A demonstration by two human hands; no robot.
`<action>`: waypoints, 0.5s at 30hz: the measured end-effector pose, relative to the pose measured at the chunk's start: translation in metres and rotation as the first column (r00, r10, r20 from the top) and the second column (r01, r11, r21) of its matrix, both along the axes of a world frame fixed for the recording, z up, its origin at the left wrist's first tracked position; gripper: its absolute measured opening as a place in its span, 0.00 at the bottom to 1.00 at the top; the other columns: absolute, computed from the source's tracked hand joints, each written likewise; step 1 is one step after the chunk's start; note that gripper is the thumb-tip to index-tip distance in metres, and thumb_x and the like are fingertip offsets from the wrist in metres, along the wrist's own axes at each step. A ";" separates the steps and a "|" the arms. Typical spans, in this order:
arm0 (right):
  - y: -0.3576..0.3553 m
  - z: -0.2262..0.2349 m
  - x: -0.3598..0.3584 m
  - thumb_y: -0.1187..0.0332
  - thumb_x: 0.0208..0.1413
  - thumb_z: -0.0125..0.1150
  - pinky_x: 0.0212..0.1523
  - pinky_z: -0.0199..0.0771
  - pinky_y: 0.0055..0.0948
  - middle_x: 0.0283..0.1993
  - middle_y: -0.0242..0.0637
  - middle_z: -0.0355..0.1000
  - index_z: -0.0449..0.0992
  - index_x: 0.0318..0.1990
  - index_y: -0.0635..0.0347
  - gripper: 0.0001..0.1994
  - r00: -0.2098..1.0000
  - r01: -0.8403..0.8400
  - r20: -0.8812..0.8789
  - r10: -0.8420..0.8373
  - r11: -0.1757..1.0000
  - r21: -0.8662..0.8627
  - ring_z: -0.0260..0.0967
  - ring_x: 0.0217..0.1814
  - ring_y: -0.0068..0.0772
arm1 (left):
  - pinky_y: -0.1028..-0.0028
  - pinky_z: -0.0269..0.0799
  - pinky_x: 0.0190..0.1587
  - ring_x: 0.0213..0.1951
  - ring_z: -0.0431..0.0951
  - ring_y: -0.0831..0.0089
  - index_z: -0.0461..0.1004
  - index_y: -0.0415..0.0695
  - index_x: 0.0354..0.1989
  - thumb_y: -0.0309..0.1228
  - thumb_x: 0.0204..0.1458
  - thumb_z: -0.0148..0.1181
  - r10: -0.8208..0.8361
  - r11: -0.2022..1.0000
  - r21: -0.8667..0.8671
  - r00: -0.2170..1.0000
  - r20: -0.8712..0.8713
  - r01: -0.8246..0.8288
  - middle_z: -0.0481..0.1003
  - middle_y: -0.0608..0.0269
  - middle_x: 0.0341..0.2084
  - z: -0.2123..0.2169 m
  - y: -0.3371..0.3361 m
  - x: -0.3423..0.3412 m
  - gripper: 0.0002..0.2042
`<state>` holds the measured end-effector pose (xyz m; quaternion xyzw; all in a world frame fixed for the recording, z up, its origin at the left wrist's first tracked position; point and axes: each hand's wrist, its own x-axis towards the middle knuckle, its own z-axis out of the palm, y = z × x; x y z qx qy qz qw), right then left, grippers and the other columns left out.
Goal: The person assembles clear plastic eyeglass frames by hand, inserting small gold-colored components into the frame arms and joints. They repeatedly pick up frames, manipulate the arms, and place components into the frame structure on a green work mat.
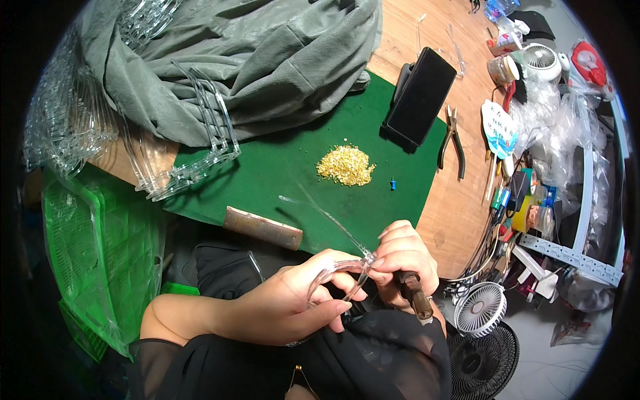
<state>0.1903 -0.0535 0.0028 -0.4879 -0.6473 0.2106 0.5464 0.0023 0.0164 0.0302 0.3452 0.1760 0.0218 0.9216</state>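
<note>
My left hand (303, 300) is closed around the front of a clear plastic eyeglass frame (331, 269). The frame's thin transparent temples stretch away over the green mat. My right hand (405, 257) is closed too, its thumb and fingers at the frame's hinge corner. A dark brown, worn tool (417, 298) sticks out from under the same hand toward me; its kind is hard to make out. Beyond my hands lies a heap of tiny gold-coloured metal pieces (347, 166), with a small blue piece (393, 184) to its right.
Clear frames (200, 170) lie at the left of the green mat (280, 160), beside a grey cloth (253, 67). A worn bar (263, 228) rests on the near edge. On the right are a phone (421, 97), pliers (452, 143) and a white fan (480, 309). Green crates (100, 247) stand left.
</note>
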 end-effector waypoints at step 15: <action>-0.005 -0.001 -0.001 0.70 0.46 0.68 0.29 0.65 0.29 0.27 0.33 0.70 0.73 0.31 0.58 0.09 1.000 0.008 0.004 -0.008 1.000 -0.008 0.67 0.25 0.31 | 0.81 0.71 0.38 0.32 0.73 0.79 0.52 0.33 0.56 0.18 0.54 0.48 0.040 0.986 -0.164 0.999 0.036 -0.034 0.65 0.51 0.44 0.001 0.000 0.003 0.21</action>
